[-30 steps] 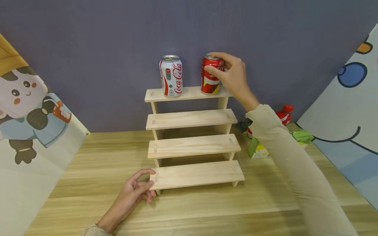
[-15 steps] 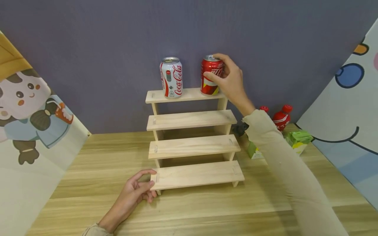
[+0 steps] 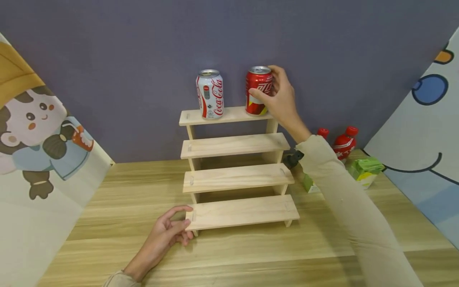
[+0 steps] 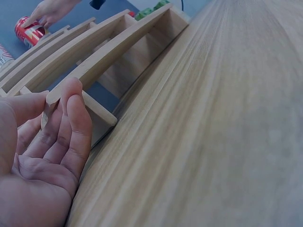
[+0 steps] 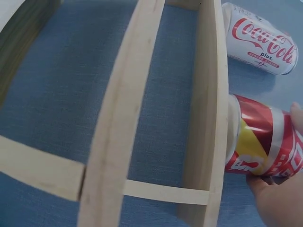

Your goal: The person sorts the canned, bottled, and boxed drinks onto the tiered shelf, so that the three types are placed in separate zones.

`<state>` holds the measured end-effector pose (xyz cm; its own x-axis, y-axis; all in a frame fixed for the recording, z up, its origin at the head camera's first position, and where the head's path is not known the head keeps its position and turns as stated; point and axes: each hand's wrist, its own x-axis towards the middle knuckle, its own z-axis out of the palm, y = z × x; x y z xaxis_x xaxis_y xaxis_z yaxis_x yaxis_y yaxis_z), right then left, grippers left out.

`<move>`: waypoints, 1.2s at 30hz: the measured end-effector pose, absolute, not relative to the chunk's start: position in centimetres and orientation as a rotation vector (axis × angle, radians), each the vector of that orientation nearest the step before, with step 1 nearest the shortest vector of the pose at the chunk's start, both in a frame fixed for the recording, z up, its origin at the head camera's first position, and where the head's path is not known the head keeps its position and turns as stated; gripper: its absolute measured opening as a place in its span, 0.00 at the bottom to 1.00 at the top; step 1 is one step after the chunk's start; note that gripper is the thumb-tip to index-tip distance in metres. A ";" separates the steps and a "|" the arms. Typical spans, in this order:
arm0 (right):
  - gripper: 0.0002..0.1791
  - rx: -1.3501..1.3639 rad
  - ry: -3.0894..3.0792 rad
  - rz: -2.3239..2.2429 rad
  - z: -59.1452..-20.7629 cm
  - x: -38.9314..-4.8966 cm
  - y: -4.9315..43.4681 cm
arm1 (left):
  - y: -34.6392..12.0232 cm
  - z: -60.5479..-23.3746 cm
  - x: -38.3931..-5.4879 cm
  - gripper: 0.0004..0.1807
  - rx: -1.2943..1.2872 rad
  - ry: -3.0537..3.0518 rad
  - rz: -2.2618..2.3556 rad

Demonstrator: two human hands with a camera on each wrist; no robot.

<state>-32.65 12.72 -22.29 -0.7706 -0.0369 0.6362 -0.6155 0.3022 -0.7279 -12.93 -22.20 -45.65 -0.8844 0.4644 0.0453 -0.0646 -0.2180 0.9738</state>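
On the top step [image 3: 233, 114], my right hand [image 3: 284, 99] holds the red can [image 3: 254, 83] round its sides, probably the best grip for something stiff and slippery; my left hand [image 3: 167, 230] pinches the bottom step [image 3: 244, 213].

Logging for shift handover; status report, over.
Right hand holding red can on top tier. Left hand gripping bottom tier, left end. White can stands apart, not blocking.

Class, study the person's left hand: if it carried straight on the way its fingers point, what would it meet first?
Most likely the bottom wooden step, at once: the left hand grips its left end. Whether the leg underneath would be met just as soon is unclear.
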 end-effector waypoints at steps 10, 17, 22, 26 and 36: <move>0.45 0.474 -2.280 1.183 -23.2 -31.6 14.3 | -21.8 -45.8 -13.1 0.24 0.486 1.688 2.168; 0.42 0.490 -2.293 1.105 -23.7 -30.4 15.3 | -22.0 -45.7 -13.1 0.24 0.477 1.695 2.168; 0.39 0.495 -2.283 1.087 -24.3 -29.7 16.1 | -22.1 -45.6 -13.1 0.24 0.474 1.690 2.174; 0.37 0.502 -2.276 1.046 -24.7 -29.3 16.7 | -22.1 -45.6 -13.1 0.24 0.469 1.689 2.171; 0.33 0.532 -2.269 0.966 -25.3 -28.3 17.9 | -22.1 -45.7 -13.0 0.24 0.459 1.707 2.159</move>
